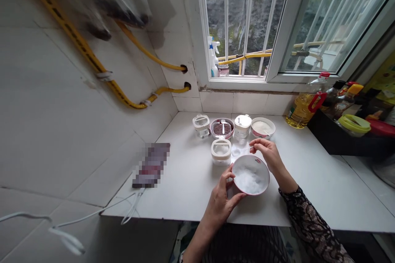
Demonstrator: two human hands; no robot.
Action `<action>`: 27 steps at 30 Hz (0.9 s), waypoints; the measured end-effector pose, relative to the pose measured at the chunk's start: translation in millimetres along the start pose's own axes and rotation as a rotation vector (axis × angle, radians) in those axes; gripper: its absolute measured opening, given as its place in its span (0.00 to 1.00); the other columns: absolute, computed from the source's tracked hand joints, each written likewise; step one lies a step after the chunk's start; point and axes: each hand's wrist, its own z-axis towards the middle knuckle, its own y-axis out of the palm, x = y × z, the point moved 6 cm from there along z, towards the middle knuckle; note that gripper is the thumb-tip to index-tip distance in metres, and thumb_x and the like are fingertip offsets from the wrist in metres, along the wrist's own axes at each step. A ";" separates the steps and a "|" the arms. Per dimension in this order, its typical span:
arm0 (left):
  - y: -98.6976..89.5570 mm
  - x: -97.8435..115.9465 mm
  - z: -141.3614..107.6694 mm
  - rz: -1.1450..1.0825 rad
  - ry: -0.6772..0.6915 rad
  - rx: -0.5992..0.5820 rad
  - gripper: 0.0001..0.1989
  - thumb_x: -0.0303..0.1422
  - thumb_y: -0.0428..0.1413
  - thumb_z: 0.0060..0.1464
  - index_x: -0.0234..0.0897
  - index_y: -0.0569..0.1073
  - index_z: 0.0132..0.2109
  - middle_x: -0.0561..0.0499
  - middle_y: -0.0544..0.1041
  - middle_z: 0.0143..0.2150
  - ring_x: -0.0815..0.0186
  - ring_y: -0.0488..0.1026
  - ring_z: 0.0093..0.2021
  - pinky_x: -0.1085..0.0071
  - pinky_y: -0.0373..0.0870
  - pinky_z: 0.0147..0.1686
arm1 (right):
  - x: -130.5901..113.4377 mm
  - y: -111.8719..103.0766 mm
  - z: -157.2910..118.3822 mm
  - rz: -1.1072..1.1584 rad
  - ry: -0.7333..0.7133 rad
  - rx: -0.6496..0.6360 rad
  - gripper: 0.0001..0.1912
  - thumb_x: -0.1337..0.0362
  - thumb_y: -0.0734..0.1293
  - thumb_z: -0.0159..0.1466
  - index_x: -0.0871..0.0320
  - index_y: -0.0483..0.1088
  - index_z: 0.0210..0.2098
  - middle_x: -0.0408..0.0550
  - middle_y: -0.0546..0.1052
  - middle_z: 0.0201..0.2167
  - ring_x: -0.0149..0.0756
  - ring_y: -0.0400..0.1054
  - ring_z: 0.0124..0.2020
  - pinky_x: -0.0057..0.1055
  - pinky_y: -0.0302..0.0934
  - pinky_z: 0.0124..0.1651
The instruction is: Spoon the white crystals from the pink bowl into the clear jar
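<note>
My left hand (222,191) grips the left rim of a white bowl (266,181), tilted toward me, with white granules (249,177) inside. My right hand (268,153), beyond the bowl, pinches the thin handle of a small clear spoon (236,151); its outline is faint against the bright counter. Close to its left stands a lidded clear jar (221,148) with white contents. Behind are two more lidded jars (201,121) (242,121), a bowl of dark red grains (230,134) with a clear lid and small white spoon on top, and a bowl of white powder (262,126).
An oil bottle (300,109) and a black rack (322,133) of condiments stand at the right. On the left lies a pixelated dark object (151,166) with a white cable (132,207). Yellow pipes (123,100) run along the wall beside a barred window (243,20).
</note>
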 end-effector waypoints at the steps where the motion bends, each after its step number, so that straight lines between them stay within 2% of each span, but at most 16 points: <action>1: 0.0 -0.3 0.0 0.000 -0.002 0.001 0.18 0.37 0.64 0.56 0.42 0.66 0.49 0.36 0.66 0.68 0.51 0.74 0.61 0.56 0.78 0.54 | -3.0 3.8 -1.2 -0.015 -0.046 0.003 0.09 0.60 0.66 0.55 0.58 0.76 0.29 0.46 0.78 0.22 0.36 0.71 0.25 0.34 0.66 0.34; 3: 0.5 -0.7 0.1 -0.010 -0.006 -0.002 0.18 0.38 0.64 0.56 0.42 0.66 0.49 0.36 0.66 0.68 0.52 0.74 0.62 0.56 0.77 0.54 | -10.9 12.7 -5.2 -0.093 -0.173 0.010 0.10 0.60 0.66 0.60 0.57 0.77 0.34 0.48 0.81 0.27 0.39 0.74 0.30 0.37 0.67 0.38; 5: 1.2 -0.6 0.2 -0.025 -0.010 -0.008 0.18 0.39 0.63 0.56 0.42 0.66 0.49 0.36 0.65 0.69 0.53 0.76 0.60 0.57 0.78 0.54 | -21.3 23.7 -11.3 -0.259 -0.359 0.002 0.09 0.61 0.64 0.65 0.55 0.77 0.38 0.49 0.82 0.31 0.41 0.75 0.34 0.41 0.66 0.45; 8: 1.3 0.2 0.5 -0.028 -0.017 -0.007 0.18 0.39 0.63 0.56 0.42 0.66 0.49 0.37 0.65 0.69 0.54 0.78 0.57 0.59 0.79 0.52 | -32.8 43.2 -22.6 -0.548 -0.648 -0.099 0.12 0.67 0.61 0.69 0.53 0.77 0.39 0.48 0.83 0.32 0.40 0.74 0.35 0.47 0.59 0.56; 10: 1.0 0.9 0.6 -0.023 -0.014 0.001 0.18 0.39 0.63 0.56 0.42 0.66 0.49 0.38 0.66 0.68 0.55 0.79 0.56 0.59 0.79 0.52 | -36.4 47.7 -27.0 -0.623 -0.742 -0.145 0.13 0.68 0.60 0.69 0.52 0.77 0.39 0.46 0.83 0.32 0.38 0.73 0.33 0.47 0.57 0.57; 12: 0.9 1.3 0.5 -0.023 -0.008 0.003 0.18 0.38 0.63 0.56 0.42 0.66 0.49 0.37 0.66 0.68 0.55 0.78 0.56 0.58 0.79 0.52 | -40.1 40.1 -27.1 -0.594 -0.737 -0.107 0.12 0.68 0.60 0.69 0.52 0.77 0.39 0.46 0.83 0.31 0.38 0.73 0.32 0.45 0.59 0.55; 16: 1.5 -0.4 -0.4 -0.024 -0.018 -0.012 0.18 0.39 0.63 0.57 0.42 0.65 0.49 0.36 0.64 0.69 0.53 0.77 0.58 0.58 0.79 0.52 | -43.3 10.0 -22.7 -0.498 -0.618 0.012 0.09 0.67 0.63 0.66 0.54 0.75 0.35 0.46 0.80 0.27 0.41 0.73 0.33 0.40 0.64 0.47; 19: 1.4 -2.1 -0.8 -0.002 -0.027 -0.025 0.18 0.40 0.63 0.57 0.42 0.65 0.49 0.36 0.63 0.70 0.54 0.77 0.58 0.58 0.79 0.52 | -39.6 -2.0 -20.1 -0.564 -0.584 -0.002 0.09 0.70 0.62 0.61 0.53 0.72 0.29 0.44 0.77 0.24 0.40 0.71 0.31 0.39 0.64 0.45; 23: 0.0 -2.4 -0.7 0.013 -0.011 -0.014 0.18 0.39 0.63 0.57 0.42 0.65 0.49 0.36 0.64 0.69 0.54 0.77 0.58 0.58 0.79 0.52 | -27.2 9.8 -20.7 -0.709 -0.608 -0.136 0.10 0.72 0.62 0.58 0.54 0.71 0.26 0.41 0.75 0.20 0.35 0.66 0.25 0.43 0.60 0.51; 25: -0.4 -2.4 -0.8 0.009 -0.009 -0.008 0.18 0.38 0.63 0.57 0.42 0.65 0.49 0.37 0.66 0.69 0.54 0.77 0.58 0.57 0.79 0.52 | -19.6 20.7 -22.2 -0.721 -0.599 -0.221 0.10 0.73 0.62 0.58 0.55 0.71 0.26 0.40 0.75 0.20 0.33 0.64 0.23 0.44 0.58 0.54; 27: -0.5 -2.6 -0.9 0.003 -0.014 -0.007 0.18 0.38 0.63 0.56 0.42 0.66 0.49 0.37 0.66 0.68 0.53 0.76 0.59 0.57 0.79 0.52 | -14.4 25.7 -22.3 -0.701 -0.566 -0.245 0.10 0.73 0.61 0.59 0.55 0.71 0.27 0.40 0.76 0.21 0.32 0.65 0.24 0.44 0.57 0.55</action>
